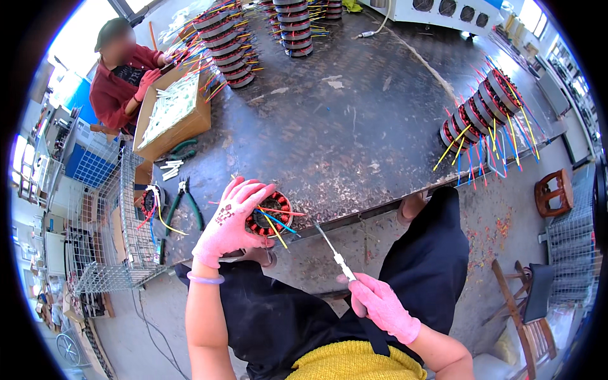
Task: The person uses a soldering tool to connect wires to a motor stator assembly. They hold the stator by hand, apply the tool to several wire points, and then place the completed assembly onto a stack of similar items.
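Now the round stator [269, 215] shows red windings and trailing coloured wires. Left hand [231, 221] clasps its side with fingers curled; right hand [380, 304] pinches a thin metal tool [332, 250].

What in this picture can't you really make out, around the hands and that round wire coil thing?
- Head view: the left hand covers the near side of the round wound coil.
- The thin tool has its handle buried in the right hand; its tip is too small to identify.
- The small white pieces in the cardboard box are too small to tell apart.
- Coil stacks bend and blur near the rim.
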`<state>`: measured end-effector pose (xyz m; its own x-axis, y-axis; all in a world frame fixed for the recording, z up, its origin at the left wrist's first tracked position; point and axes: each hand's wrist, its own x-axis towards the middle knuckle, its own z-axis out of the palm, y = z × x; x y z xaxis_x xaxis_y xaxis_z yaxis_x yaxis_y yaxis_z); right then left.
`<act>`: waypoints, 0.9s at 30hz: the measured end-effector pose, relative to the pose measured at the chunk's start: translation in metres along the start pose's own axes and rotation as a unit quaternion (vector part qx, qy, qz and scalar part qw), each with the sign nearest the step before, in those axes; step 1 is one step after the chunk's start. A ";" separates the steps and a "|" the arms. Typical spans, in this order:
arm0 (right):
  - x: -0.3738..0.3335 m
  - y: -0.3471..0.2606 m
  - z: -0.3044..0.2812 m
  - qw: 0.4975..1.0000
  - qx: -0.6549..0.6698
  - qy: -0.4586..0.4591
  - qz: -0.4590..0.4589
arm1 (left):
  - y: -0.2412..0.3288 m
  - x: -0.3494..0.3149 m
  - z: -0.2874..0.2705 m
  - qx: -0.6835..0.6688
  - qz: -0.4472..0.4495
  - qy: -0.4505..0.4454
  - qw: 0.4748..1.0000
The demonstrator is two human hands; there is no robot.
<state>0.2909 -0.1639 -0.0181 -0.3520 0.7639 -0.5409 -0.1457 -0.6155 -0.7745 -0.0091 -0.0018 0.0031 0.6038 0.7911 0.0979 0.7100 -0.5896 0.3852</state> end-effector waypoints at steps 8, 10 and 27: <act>0.000 0.003 -0.002 1.000 -0.006 0.001 -0.007 | 0.000 0.000 0.000 0.001 -0.004 -0.001 1.000; -0.001 0.001 -0.002 1.000 -0.001 -0.001 -0.005 | 0.000 0.001 0.001 0.002 -0.005 -0.002 1.000; -0.001 0.003 0.001 0.999 0.037 -0.004 -0.009 | 0.000 -0.001 0.002 0.006 -0.007 -0.003 1.000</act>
<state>0.2900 -0.1661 -0.0195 -0.3559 0.7740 -0.5237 -0.2193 -0.6140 -0.7583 -0.0093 -0.0033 0.0016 0.5960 0.7983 0.0867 0.7230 -0.5804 0.3748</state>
